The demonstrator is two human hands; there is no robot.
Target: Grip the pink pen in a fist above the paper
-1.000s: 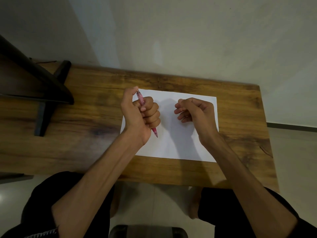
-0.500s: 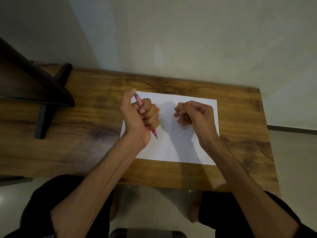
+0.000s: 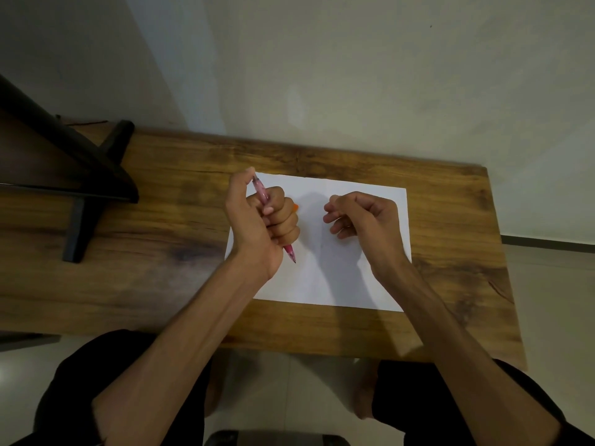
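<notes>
The left hand (image 3: 257, 226) grips a pink pen (image 3: 261, 196) in its fist — tip toward the person, thumb on the top end. The right hand (image 3: 363, 220) is curled, holding nothing. Both hover over white paper (image 3: 335, 278) on the worktop (image 3: 161, 252) — a black stand (image 3: 93, 175) at left.

- pen (image 3: 260, 197): translucent pink
- sheet of paper (image 3: 335, 278): plain white
- small object (image 3: 295, 207) behind the left hand's fingers: orange
- counter (image 3: 161, 239): brown wood grain with dark streaks
- stand (image 3: 83, 201): black
- wall (image 3: 354, 75): pale grey-green
</notes>
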